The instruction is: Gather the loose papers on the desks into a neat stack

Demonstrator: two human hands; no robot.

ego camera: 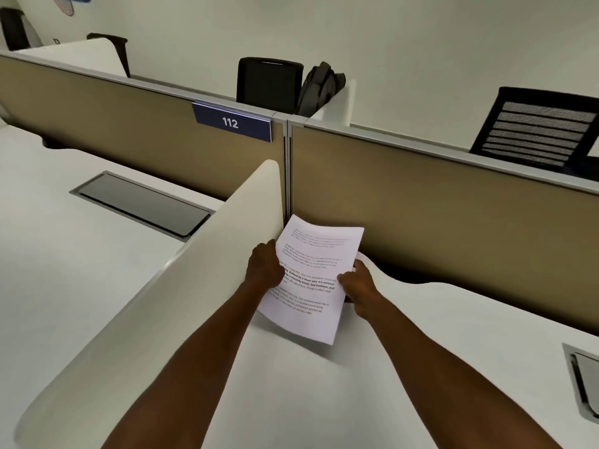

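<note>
A bundle of white printed papers (316,254) is held just above the right-hand white desk (437,367), near its far left corner. My left hand (263,266) grips the bundle's left edge, with its thumb on the printed face. On the right edge sits my right hand (358,283), thumb on top and fingers underneath. The sheets tilt a little, top edge toward the tan partition. How many sheets the bundle holds cannot be made out.
A curved white divider (181,286) separates the two desks. Tan partition panels (437,196) run along the back, with a blue "112" sign (231,122). Grey cable hatches (142,204) (585,380) are set into each desk. Black chairs (538,131) and a bag (319,89) stand behind.
</note>
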